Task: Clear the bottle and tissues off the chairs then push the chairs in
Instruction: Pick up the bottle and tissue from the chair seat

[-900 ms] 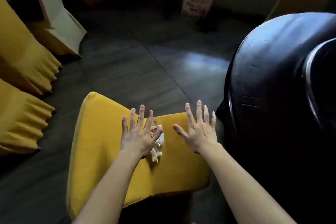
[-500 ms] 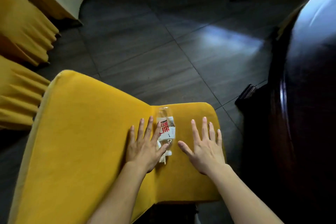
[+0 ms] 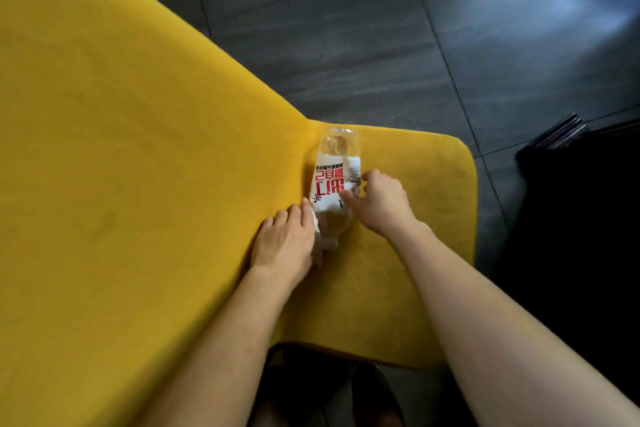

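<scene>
Our right hand (image 3: 379, 203) has its fingers curled over the right side of the bottle (image 3: 335, 184), thumb on the label: a grip. Our left hand (image 3: 285, 241) has its fingers bent against the bottle's left side, over a white tissue (image 3: 323, 246) by the neck; whether they pinch it, we can't tell. The bottle lies on its side in the crease of the yellow chair (image 3: 138, 166). Beyond is dark tiled floor (image 3: 381, 28).

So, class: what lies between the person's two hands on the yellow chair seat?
In the head view, a clear plastic bottle lies on its side between the left hand and right hand, with white tissue by its near end.
</scene>
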Demonstrator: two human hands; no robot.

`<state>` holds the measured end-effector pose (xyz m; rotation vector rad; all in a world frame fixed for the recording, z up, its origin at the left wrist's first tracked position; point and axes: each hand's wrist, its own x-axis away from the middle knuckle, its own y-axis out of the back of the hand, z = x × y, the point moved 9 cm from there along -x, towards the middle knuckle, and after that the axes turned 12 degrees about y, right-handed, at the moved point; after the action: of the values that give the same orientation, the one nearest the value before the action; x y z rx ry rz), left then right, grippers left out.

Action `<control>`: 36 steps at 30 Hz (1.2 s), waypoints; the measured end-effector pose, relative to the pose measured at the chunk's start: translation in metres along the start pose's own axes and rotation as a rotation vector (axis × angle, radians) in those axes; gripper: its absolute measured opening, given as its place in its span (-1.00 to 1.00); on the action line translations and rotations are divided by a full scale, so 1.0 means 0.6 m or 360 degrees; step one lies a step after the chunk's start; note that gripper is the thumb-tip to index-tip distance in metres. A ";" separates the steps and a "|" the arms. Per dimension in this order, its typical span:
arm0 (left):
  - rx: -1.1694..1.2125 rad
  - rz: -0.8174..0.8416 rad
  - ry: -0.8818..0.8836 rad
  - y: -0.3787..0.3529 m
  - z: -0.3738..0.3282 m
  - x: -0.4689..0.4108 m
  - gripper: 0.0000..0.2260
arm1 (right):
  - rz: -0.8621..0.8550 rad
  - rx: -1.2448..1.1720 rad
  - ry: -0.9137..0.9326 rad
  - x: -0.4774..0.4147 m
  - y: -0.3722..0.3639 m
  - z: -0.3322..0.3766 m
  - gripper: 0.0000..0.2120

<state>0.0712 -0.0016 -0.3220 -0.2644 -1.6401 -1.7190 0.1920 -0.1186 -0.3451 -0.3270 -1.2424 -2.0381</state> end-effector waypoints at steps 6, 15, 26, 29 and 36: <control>0.0421 0.0081 0.0129 -0.036 0.003 -0.001 -0.47 | -0.0241 -0.0589 -0.0324 -0.016 -0.045 -0.013 -0.47; 0.0988 0.0070 0.0328 -0.072 -0.020 0.011 -0.40 | -0.0295 -0.0432 -0.0262 0.008 -0.016 -0.014 -0.69; 0.1780 0.0103 0.0566 -0.052 -0.002 0.045 -0.82 | -0.0445 -0.0636 -0.0436 0.131 0.095 -0.124 -0.75; 0.2171 0.0114 0.0584 0.016 0.015 0.081 -0.79 | -0.0522 -0.0834 -0.0402 0.164 0.129 -0.087 -0.79; 0.2611 0.0001 0.0526 0.215 0.121 0.210 -0.90 | -0.0536 -0.1341 -0.0228 0.279 0.202 0.099 -0.87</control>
<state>0.0380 0.0316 -0.1332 0.7433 -2.1630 0.0039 0.1476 -0.1759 -0.1427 -0.6933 -0.4585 -2.8050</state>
